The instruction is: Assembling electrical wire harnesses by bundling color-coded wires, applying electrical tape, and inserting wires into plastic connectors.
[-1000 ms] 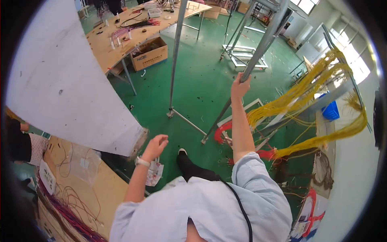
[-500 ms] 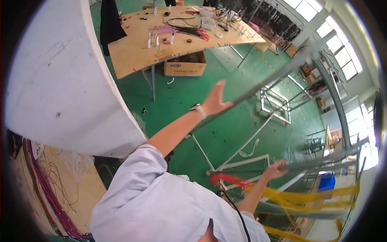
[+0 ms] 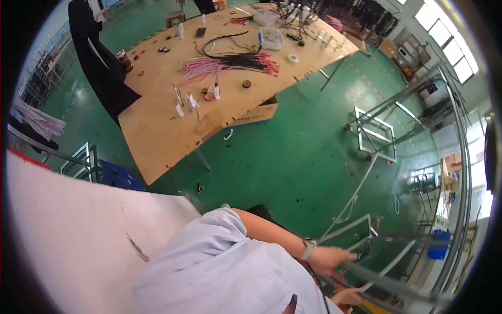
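Observation:
My left hand [image 3: 330, 260], with a watch at its wrist, reaches across my body to the lower right. Its fingers close around the near end of a grey tube of a metal rack [image 3: 389, 281]. Just below it, my right hand [image 3: 349, 297] is closed at another tube of the same rack, partly hidden by the lower edge. The rack's tall tubes rise along the right side and bend with the lens. Red strands [image 3: 340, 282] hang beneath my left hand, and a bit of yellow strands [image 3: 379, 307] shows beside my right hand.
A wooden table [image 3: 157, 131] ahead bears pink and black cable bundles [image 3: 230, 64], tape rolls and plastic bins. Under its edge stands a cardboard box [image 3: 256, 114]. A white panel [image 3: 94, 220] is close on my left. Another metal frame [image 3: 375, 135] stands on the green floor.
My left hand has moved from the far rail down to the right, near my right hand. The rack has swung rightward in view, and more of the table shows as the view turned.

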### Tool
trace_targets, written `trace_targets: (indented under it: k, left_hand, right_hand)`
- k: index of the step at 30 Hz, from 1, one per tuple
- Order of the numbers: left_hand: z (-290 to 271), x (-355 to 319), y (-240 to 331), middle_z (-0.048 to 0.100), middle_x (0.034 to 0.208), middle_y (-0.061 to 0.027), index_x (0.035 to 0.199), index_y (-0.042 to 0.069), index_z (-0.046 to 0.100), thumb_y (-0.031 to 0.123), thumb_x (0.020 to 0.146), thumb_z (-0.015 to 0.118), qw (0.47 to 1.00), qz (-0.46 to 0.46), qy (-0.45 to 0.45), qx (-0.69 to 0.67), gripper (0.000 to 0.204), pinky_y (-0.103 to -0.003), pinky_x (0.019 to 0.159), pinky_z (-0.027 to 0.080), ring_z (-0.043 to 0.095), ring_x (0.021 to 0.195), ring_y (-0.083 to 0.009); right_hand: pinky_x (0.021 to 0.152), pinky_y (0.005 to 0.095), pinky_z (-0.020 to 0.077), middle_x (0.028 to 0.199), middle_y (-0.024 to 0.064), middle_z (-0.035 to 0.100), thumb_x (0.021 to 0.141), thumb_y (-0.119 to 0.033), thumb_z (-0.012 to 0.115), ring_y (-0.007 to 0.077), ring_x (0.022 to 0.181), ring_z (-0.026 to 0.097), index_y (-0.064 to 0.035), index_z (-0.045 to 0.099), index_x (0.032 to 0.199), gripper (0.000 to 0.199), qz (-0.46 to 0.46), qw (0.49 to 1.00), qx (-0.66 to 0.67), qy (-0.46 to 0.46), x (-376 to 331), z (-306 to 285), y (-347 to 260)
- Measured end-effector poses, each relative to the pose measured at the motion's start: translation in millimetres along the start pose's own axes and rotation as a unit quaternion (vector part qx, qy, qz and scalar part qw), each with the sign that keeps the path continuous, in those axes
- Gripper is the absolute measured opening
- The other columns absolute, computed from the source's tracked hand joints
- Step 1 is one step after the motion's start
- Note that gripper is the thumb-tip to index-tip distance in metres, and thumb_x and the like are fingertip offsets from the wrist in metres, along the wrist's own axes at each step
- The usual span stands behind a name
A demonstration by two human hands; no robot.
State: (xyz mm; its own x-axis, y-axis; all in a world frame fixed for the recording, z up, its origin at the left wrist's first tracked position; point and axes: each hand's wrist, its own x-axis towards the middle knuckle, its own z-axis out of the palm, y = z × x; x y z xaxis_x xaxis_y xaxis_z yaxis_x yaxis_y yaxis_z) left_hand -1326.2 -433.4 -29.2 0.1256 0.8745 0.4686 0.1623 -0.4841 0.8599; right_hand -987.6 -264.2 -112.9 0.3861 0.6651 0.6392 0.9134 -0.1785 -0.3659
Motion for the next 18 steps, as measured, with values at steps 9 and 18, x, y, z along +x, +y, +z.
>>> trace_targets:
  k: [9, 18]
  left_hand:
    - [-231.3, 44.0, -141.5, 0.065, 0.098, -0.0196, 0.106, 0.005, 0.064, 0.024, 0.079, 0.062, 0.957, -0.11, -0.233, 0.133, 0.033, -0.048, 0.081, 0.052, 0.063, 0.095, -0.0375]
    - [-620.8, 5.3, -337.1, 0.068, 0.109, -0.0143, 0.116, -0.002, 0.06, 0.02, 0.092, 0.057, 0.912, -0.37, 0.076, 0.161, 0.032, -0.034, 0.089, 0.051, 0.065, 0.1, -0.023]
  right_hand:
    - [0.065, 0.0429, 0.0532, 0.092, 0.0227, 0.068, 0.093, -0.036, 0.056, 0.0365, 0.078, 0.066, 0.0083, 0.063, 0.096, 0.045, -0.07, 0.976, 0.031, -0.202, -76.8, 102.9, -96.7]
    - [0.065, 0.041, 0.0544, 0.087, 0.0213, 0.068, 0.092, -0.029, 0.058, 0.0335, 0.074, 0.067, 0.0074, 0.065, 0.094, 0.038, -0.003, 0.938, 0.026, -0.345, -182.8, 130.7, -158.7]
